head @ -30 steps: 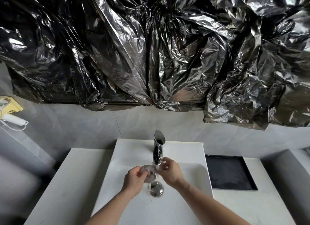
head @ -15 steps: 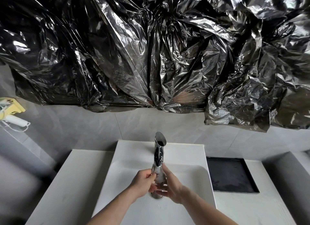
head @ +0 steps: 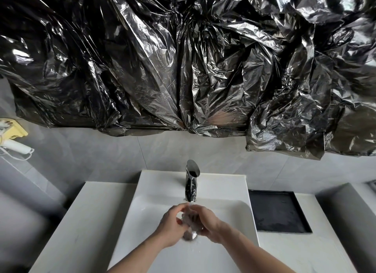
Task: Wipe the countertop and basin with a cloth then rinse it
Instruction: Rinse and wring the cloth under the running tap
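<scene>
Head view: your only camera, looking down at the white basin [head: 234, 215].
Step in hand: you appear to be on the rinse, working the cloth [head: 188, 221] under the chrome faucet [head: 191, 183], where water seems to be running.
Left hand [head: 173, 226]: curled around the left side of the cloth, fingers closed on it.
Right hand [head: 207, 226]: cupped over the right side, pressing the cloth against the other hand.
Cloth location: bunched between both hands, just below the spout and above the drain [head: 189, 236], near the basin's middle.
Next move: likely squeeze and turn the wad so all of it meets the stream, then wring it out over the basin.
Count: two hands, one cloth, one faucet, one basin, one drain, one black tray [head: 278, 211] on the countertop [head: 81, 228] to the right.
Background: crumpled black plastic sheeting [head: 183, 59] covers the far wall above.
</scene>
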